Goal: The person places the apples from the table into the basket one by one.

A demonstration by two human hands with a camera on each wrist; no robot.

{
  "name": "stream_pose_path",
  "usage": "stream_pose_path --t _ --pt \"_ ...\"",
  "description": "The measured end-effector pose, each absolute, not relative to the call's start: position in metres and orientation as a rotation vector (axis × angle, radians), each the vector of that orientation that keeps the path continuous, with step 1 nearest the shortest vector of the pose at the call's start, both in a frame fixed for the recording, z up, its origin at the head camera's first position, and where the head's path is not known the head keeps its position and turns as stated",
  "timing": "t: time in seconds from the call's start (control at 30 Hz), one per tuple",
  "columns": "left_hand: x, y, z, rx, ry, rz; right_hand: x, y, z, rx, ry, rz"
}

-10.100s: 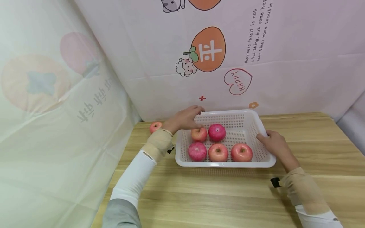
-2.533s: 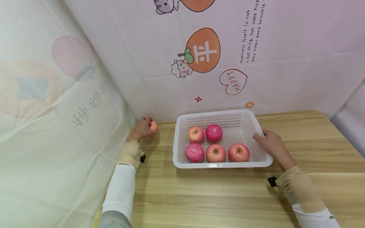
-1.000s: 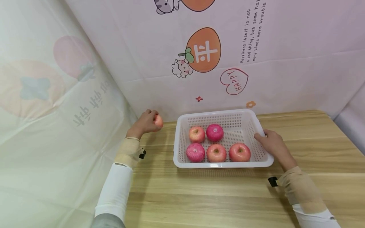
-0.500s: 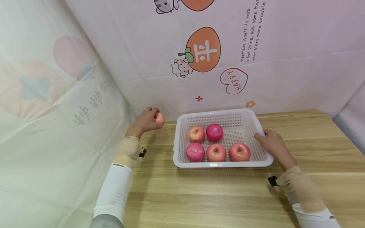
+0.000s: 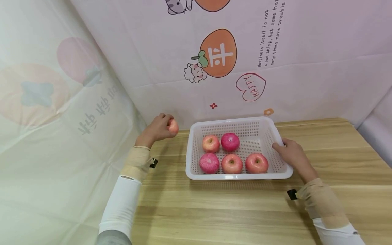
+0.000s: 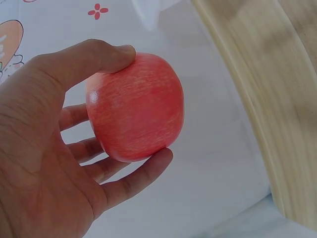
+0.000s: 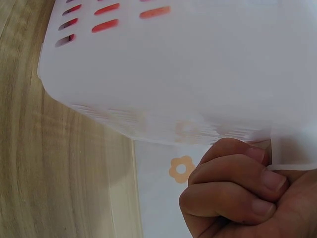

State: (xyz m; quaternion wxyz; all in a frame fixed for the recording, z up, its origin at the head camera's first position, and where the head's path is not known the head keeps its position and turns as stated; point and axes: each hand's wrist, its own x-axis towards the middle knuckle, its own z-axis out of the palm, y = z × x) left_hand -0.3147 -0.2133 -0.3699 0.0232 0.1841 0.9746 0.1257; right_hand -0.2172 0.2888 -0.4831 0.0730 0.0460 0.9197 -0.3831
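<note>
My left hand [image 5: 157, 128] holds a red apple [image 5: 173, 126] just above the back left of the table. In the left wrist view the thumb lies on one side of this apple [image 6: 138, 109] and the fingers curl round the other. The white plastic basket [image 5: 239, 177] sits to the right of it, with several apples inside, among them a deep pink apple [image 5: 230, 142] and a pale red apple [image 5: 257, 163]. On the basket's right rim, my right hand [image 5: 294, 154] keeps a grip with the thumb over the edge; its curled fingers [image 7: 233, 186] show in the right wrist view.
Wood-grain table [image 5: 214, 211] lies under the basket. A white printed cloth [image 5: 171, 98] hangs along the table's back edge, and a pale cloth [image 5: 76, 163] hangs on the left.
My left hand was over the basket earlier, then went to the apple on the table at left. It has lifted that apple and drifted slightly right. My right hand stays on the basket rim.
</note>
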Motion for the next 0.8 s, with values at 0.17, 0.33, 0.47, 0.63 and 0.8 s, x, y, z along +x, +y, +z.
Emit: stream_pose_path --t 0.17,0.33,0.47,0.63,0.8 --pt "-0.313 -0.207 -0.366 0.586 3.024 0.387 -0.218 0.289 -0.484 0.138 2.76 -1.144" --pt "-0.31 -0.201 -0.363 0.602 3.028 0.372 -0.218 0.289 -0.485 0.129 2.769 -1.159" --pt "-0.309 -0.199 -0.363 0.615 3.03 0.37 -0.218 0.288 -0.486 0.119 2.767 -1.173" --pt "-0.311 -0.195 -0.362 0.62 3.029 0.362 -0.218 0.288 -0.486 0.122 2.766 -1.168" --pt "-0.312 -0.188 -0.36 0.637 3.023 0.357 -0.218 0.289 -0.485 0.136 2.761 -1.155"
